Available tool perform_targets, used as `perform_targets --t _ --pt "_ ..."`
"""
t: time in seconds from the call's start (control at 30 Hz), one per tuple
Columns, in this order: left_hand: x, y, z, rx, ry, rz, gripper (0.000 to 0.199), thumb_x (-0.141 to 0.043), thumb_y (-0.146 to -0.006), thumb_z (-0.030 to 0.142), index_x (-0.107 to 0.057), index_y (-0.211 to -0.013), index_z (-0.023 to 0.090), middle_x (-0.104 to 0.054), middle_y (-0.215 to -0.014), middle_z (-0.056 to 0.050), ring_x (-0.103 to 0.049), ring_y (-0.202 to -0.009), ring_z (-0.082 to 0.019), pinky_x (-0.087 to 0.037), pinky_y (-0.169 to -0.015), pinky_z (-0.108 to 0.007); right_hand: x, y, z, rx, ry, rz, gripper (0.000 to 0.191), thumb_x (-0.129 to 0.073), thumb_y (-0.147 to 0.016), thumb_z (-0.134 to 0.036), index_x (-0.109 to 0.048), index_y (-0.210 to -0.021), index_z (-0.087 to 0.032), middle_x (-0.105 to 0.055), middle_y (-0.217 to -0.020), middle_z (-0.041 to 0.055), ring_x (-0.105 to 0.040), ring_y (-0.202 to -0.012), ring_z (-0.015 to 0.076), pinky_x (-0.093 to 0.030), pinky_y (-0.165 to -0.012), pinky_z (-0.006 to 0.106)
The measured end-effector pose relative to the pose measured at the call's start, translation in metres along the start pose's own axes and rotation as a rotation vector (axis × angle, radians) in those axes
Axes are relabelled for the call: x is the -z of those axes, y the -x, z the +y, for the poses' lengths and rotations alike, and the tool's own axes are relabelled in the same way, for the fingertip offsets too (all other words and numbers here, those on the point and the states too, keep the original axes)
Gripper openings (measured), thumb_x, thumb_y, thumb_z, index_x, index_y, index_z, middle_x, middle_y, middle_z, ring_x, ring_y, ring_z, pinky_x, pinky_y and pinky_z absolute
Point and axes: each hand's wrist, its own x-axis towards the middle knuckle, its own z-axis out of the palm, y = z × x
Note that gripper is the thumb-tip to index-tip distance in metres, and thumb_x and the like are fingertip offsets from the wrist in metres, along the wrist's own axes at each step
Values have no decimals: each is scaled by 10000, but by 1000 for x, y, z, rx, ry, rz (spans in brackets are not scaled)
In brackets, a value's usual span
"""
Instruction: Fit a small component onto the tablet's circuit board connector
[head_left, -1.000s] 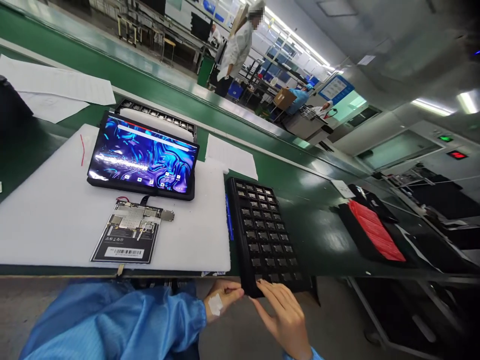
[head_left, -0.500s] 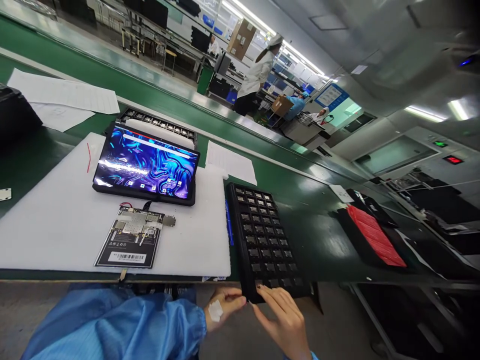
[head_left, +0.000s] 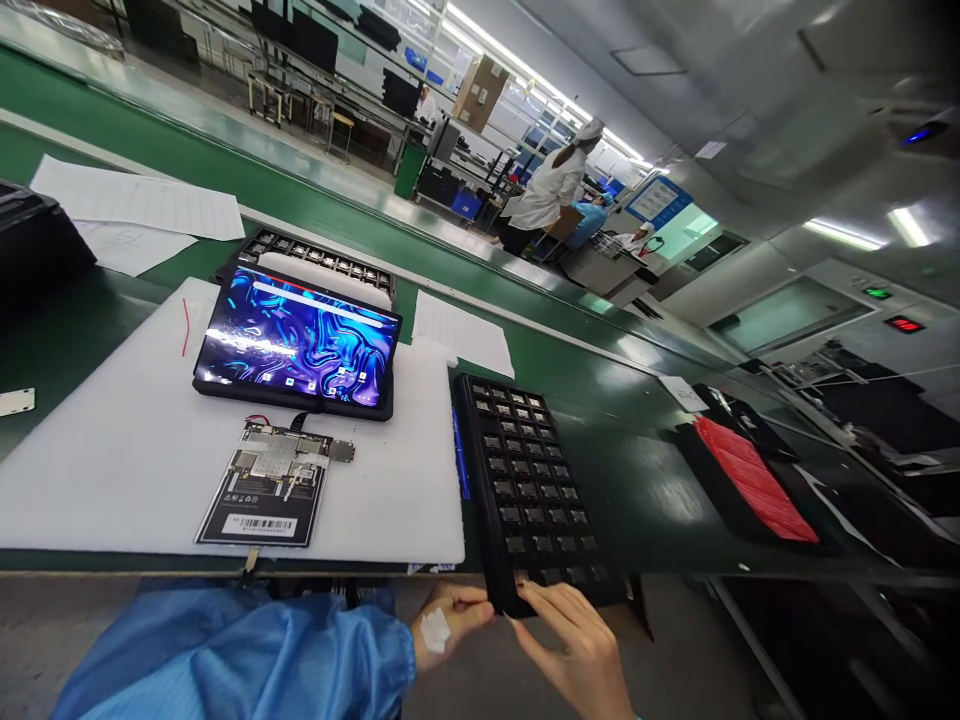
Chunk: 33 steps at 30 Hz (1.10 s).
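A black foam tray [head_left: 491,520] with rows of small pockets holding little metallic parts lies at the bench edge, its near end reaching past it. My left hand [head_left: 452,622], with a white patch on its back, pinches the tray's near left corner. Across the near edge, my right hand [head_left: 577,640] grips the tray with fingers on top and the thumb at the front. Left of the tray, a tablet screen [head_left: 300,340] is lit with a blue swirl picture. Below it lies a circuit board joined to a black battery [head_left: 259,500], linked to the screen by a flat cable.
White foam sheet [head_left: 135,480] lies under the screen and battery. A blue pen [head_left: 460,455] rests beside the tray. Paper sheets [head_left: 465,330], another parts tray [head_left: 322,250] and a red stack [head_left: 750,480] lie around the green bench [head_left: 637,480]. People work in the background.
Both my hands keep their hold at the tray's near end, with little visible movement. The whole view has shifted slightly. In the background, a person in white has moved to the right.
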Motion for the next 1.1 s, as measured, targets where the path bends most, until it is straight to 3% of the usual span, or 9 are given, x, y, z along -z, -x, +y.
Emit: perform_targets --t 0.17,0.33,0.73,0.97,1.1 --pt "-3 0 5 -6 30 -9 615 -677 -593 686 -724 -869 138 -494 -625 -3 -387 -582 -131 -313 -575 -251 0 3 3 -3 3 -4 119 -545 -860 -211 -601 -959 -178 -677 -820 36 -630 -716 179 -502 -681 341" --pt "-2 -3 7 -53 71 -48 570 -681 -587 682 -742 -769 145 -481 -594 0 -384 -583 -133 -360 -661 -278 3 0 7 2 -39 -64 103 -565 -860 -237 -608 -937 -182 -676 -802 25 -628 -692 164 -514 -643 314" --pt "2 -6 -3 -71 51 -60 598 -657 -629 680 -733 -842 126 -620 -724 -49 -547 -743 -225 -395 -734 -313 5 -2 6 -55 -93 -70 96 -587 -846 -235 -638 -911 -188 -668 -773 27 -624 -674 162 -520 -604 292" --pt "0 -6 -3 -64 52 -20 580 -707 -608 641 -732 -864 121 -613 -715 -47 -500 -646 -161 -374 -634 -268 6 -4 5 -48 -78 -85 101 -569 -870 -261 -623 -912 -186 -660 -765 26 -607 -662 163 -512 -581 293" --pt "0 -7 -5 -67 98 -50 565 -704 -607 642 -737 -852 134 -622 -713 -40 -535 -699 -190 -399 -694 -290 7 -5 6 -65 -102 -87 131 -569 -877 -303 -633 -899 -191 -661 -759 24 -606 -659 160 -515 -579 284"
